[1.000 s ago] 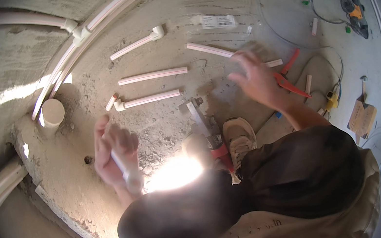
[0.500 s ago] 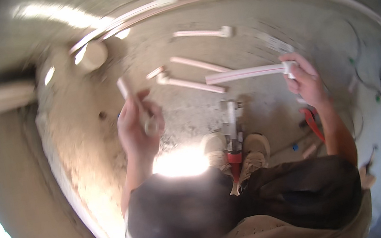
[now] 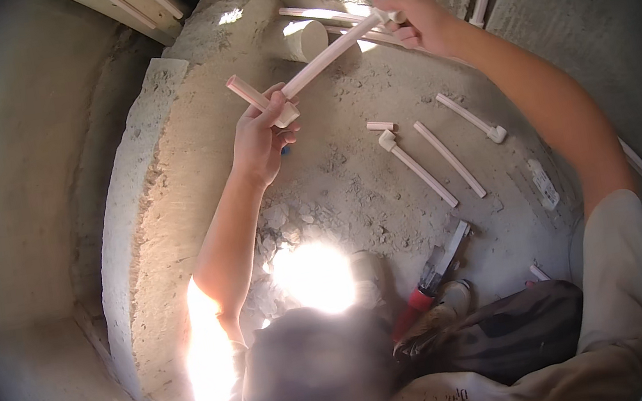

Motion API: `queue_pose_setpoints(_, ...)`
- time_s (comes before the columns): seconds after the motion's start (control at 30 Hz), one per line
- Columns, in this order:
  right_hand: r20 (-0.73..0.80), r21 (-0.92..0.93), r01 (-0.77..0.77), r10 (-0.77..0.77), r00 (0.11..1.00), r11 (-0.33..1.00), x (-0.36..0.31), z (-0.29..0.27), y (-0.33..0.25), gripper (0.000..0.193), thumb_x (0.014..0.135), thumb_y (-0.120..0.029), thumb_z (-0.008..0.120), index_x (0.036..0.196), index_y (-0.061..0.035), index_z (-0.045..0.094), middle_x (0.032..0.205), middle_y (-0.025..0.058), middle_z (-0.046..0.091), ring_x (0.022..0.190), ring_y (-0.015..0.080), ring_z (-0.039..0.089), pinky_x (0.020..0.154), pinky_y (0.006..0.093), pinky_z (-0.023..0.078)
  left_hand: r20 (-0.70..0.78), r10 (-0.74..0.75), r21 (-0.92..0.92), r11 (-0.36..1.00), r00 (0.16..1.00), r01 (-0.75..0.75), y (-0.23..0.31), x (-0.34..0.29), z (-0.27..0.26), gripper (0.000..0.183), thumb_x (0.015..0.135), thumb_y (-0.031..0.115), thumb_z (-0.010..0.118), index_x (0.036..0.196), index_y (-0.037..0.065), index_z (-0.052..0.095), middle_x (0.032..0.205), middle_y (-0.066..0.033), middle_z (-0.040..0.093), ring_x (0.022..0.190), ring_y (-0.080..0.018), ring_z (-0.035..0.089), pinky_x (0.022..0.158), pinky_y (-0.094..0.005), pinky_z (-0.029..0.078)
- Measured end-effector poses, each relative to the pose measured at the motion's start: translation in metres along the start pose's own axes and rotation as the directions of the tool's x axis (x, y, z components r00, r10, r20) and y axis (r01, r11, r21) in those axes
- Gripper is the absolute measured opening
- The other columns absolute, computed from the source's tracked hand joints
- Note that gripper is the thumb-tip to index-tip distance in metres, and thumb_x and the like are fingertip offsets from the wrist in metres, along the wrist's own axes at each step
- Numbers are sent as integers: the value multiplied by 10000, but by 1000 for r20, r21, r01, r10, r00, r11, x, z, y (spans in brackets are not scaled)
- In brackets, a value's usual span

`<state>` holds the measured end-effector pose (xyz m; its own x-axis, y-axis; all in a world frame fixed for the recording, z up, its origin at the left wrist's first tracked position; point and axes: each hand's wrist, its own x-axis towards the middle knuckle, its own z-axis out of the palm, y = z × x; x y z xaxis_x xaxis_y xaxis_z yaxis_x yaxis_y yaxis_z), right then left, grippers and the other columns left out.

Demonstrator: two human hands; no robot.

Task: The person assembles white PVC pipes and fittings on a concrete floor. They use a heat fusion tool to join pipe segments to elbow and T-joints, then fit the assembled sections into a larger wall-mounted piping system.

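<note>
Fingers (image 3: 271, 113) are pinching my short pinkish-white plastic pipe (image 3: 245, 89), eleven o'clock, and longer pipe's (image 3: 333, 59) white fitting (image 3: 381, 16), one o'clock, best kept aligned.

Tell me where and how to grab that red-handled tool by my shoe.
Probably by its red handle, reaching down from your own side: the tool lies slanted, handle toward you, flat metal end pointing away.
</note>
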<state>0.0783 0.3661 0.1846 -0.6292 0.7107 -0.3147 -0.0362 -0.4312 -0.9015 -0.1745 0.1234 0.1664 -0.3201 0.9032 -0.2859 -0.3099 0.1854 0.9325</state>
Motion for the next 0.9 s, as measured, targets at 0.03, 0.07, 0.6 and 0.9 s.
queue_pose_setpoints(0.03, 52, 11, -9, 9, 999, 1000, 23, 14, 0, 208, 1015, -283, 646, 980, -78, 645, 715, -34, 433, 535, 64, 304, 448, 262, 216, -20, 9, 9, 1000, 1000, -8, 3, 6, -5, 265, 1077, 242, 637, 1228, 24, 642, 1113, -115, 710, 785, -171, 629, 655, -283, 489)
queue_pose_setpoints(0.07, 75, 47, -5, 1, 997, 999, 46, 27, 0, 199, 1008, -275, 668, 972, -80, 646, 712, -36, 431, 530, 62, 304, 441, 260, 218, -68, 8, 15, 1000, 998, -7, 6, 13, -9, 249, 1066, 220, 645, 1209, 17, 647, 1096, -120, 714, 772, -172, 628, 651, -283, 489)
queue_pose_setpoints(0.6, -25, 142, -20, 23, 999, 990, 240, 167, 90, 295, 1043, -323, 669, 909, -59, 675, 820, 41, 673, 666, 138, 662, 569, 286, 572, -467, 292, 198, 954, 835, -223, -29, 144, -73, 242, 936, 30, 721, 1145, -38, 622, 916, -49, 665, 840, -150, 621, 777, -301, 485)
queue_pose_setpoints(0.9, -18, 191, 3, 0, 1000, 982, 266, 176, 94, 275, 1062, -248, 636, 993, 13, 687, 891, 115, 720, 754, 201, 720, 655, 331, 626, -597, 517, 379, 856, 614, -352, -29, 157, -74, 403, 893, 144, 818, 1192, -67, 648, 930, -50, 677, 818, -131, 639, 730, -280, 505)
